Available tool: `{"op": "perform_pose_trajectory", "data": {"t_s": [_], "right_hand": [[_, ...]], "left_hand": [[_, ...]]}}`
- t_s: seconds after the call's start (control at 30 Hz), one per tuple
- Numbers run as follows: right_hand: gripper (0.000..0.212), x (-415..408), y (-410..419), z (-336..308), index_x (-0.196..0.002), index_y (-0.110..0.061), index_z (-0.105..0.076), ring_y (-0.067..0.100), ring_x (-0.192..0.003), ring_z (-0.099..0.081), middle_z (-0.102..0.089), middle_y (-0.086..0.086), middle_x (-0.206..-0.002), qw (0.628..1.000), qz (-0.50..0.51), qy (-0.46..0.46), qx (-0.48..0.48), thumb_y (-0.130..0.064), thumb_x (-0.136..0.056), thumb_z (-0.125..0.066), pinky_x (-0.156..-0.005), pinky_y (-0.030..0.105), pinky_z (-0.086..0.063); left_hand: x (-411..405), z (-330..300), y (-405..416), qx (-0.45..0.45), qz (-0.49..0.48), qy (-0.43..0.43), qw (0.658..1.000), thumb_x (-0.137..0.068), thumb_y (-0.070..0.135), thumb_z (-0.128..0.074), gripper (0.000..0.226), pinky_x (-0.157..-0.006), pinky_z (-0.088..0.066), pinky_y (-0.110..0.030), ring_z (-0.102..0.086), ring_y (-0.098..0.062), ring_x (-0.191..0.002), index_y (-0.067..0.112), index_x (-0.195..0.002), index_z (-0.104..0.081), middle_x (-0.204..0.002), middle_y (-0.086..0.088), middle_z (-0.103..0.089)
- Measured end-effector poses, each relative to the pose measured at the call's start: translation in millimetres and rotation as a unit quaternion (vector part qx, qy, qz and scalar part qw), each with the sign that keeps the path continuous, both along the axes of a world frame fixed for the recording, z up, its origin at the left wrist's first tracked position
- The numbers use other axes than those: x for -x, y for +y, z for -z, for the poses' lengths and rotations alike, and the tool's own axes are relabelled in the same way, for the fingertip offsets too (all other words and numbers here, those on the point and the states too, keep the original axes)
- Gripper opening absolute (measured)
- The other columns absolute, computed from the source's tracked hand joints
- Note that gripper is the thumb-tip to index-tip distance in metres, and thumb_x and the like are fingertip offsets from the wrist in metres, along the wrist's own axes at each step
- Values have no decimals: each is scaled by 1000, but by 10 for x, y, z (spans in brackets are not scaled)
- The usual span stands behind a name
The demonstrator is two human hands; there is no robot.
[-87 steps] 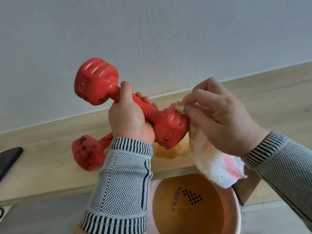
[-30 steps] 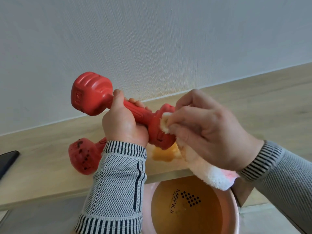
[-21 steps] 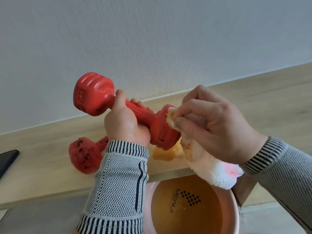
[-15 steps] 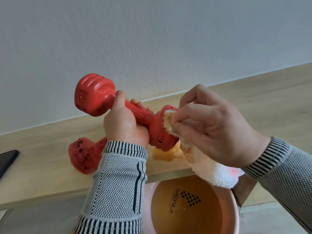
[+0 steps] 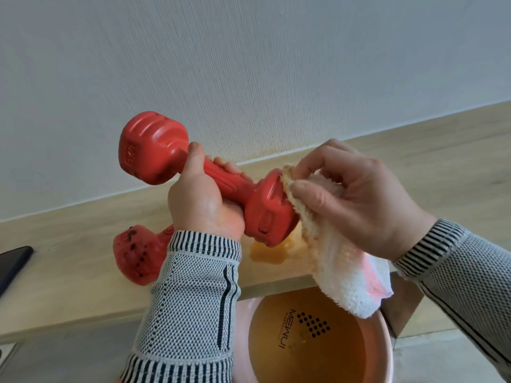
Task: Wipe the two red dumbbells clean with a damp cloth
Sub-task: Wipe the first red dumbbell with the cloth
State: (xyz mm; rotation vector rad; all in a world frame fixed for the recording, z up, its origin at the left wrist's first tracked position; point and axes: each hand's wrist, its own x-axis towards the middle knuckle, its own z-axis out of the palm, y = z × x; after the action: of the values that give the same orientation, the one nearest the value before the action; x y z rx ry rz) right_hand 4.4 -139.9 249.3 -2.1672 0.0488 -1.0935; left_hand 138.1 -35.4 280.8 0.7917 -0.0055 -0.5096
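The left hand (image 5: 203, 205) has its fingers and thumb curled round the ribbed handle of the raised dumbbell (image 5: 210, 176), holding it in the air above the surface (image 5: 69, 244). The right hand (image 5: 356, 200) pinches a fluffy cloth (image 5: 340, 261) between thumb and curled fingers and presses its upper edge against the end face of the dumbbell's near head. The dumbbell's long axis runs on a slant, from upper left to lower right in the view: its far head sits up and to the left, in front of the wall (image 5: 249, 64), and its near head points down and to the right, into the cloth. The cloth is stained yellowish where it meets the red head; its white and pink lower part hangs free below the right hand, over the rim of a pink basin (image 5: 387, 338) that holds orange-brown water. Both wrists wear grey knitted sleeves with striped cuffs. A second dumbbell (image 5: 138, 255) lies on the surface behind the left wrist, its dark-speckled head toward the left and its handle running off to the right behind the sleeve; the rest of it is hidden. A small orange puddle (image 5: 268, 251) sits on the surface just below the raised dumbbell's near head. A dark flat object (image 5: 12, 262) lies at the left edge of the surface.
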Motion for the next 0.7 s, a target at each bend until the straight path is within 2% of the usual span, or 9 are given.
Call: {"op": "perform_pose_trajectory", "data": {"t_s": [0.07, 0.13, 0.17, 0.23, 0.33, 0.43, 0.5, 0.57, 0.7], "right_hand": [[19, 1, 6, -2, -89, -28, -60, -6, -74, -50, -50, -14, -85, 1000, 2, 2, -7, -46, -83, -60, -68, 6, -35], [24, 9, 35, -7, -93, -27, -58, -5, -78, -51, -49, -13, -89, 1000, 1, -2, 10, -47, -80, -62, -70, 7, -37], [25, 11, 56, -7, -95, -26, -59, -2, -81, -53, -50, -10, -92, 1000, 0, -4, 27, -46, -80, -63, -72, 10, -40], [21, 9, 101, -4, -95, -20, -65, 12, -84, -57, -50, -3, -97, 998, -5, -9, 68, -37, -82, -65, -73, 27, -50], [17, -3, 121, 0, -94, -15, -71, 24, -75, -58, -50, 3, -101, 990, 7, -13, 141, -29, -85, -66, -62, 39, -52], [14, 3, 49, -28, -94, -23, -71, 19, -77, -59, -53, 2, -99, 995, 20, -23, 95, -33, -87, -63, -69, 34, -53], [9, 14, 6, -30, -93, -34, -64, 9, -84, -59, -54, -3, -97, 999, 19, -16, 22, -38, -87, -59, -76, 20, -48], [2, 12, -5, -16, -89, -39, -60, 1, -83, -57, -55, -6, -96, 1000, 12, 0, -17, -38, -87, -61, -75, 10, -41], [9, -2, 45, -14, -86, -41, -58, -4, -73, -53, -55, -7, -91, 999, 24, -5, -45, -33, -88, -61, -69, 6, -37]], "left_hand": [[5, -1, 2, -4, 4, -5, 1000, -93, 35, -62, 27, -57, -46, -25, -50, -8, -44, 18, -77, -48, -58, 7, -51], [-5, -4, -1, -1, 8, 2, 1000, -94, 35, -61, 26, -57, -47, -25, -50, -8, -44, 18, -80, -48, -59, 7, -51], [-14, -3, 0, 2, 7, 7, 1000, -94, 36, -61, 26, -60, -49, -25, -50, -8, -45, 18, -81, -47, -59, 7, -50], [-38, 11, 6, -4, 3, 12, 1000, -94, 36, -60, 26, -70, -51, -30, -49, -11, -49, 17, -81, -47, -61, 5, -49], [-45, 26, 17, -14, -1, 17, 1000, -95, 35, -60, 27, -67, -49, -29, -49, -13, -53, 17, -82, -46, -62, 4, -49], [-23, 4, 25, 2, 2, 16, 1000, -95, 35, -61, 27, -73, -50, -30, -49, -10, -48, 17, -80, -47, -61, 5, -49], [0, -19, 25, -1, -1, -1, 1000, -95, 34, -61, 28, -64, -48, -27, -49, -9, -45, 17, -76, -47, -59, 5, -49], [20, -42, 17, -2, -1, -17, 1000, -95, 33, -61, 29, -56, -46, -25, -49, -9, -44, 17, -75, -48, -57, 5, -50], [24, -53, 3, 2, -2, -24, 1000, -95, 32, -61, 27, -52, -46, -25, -50, -10, -45, 17, -77, -48, -57, 5, -50]]}}
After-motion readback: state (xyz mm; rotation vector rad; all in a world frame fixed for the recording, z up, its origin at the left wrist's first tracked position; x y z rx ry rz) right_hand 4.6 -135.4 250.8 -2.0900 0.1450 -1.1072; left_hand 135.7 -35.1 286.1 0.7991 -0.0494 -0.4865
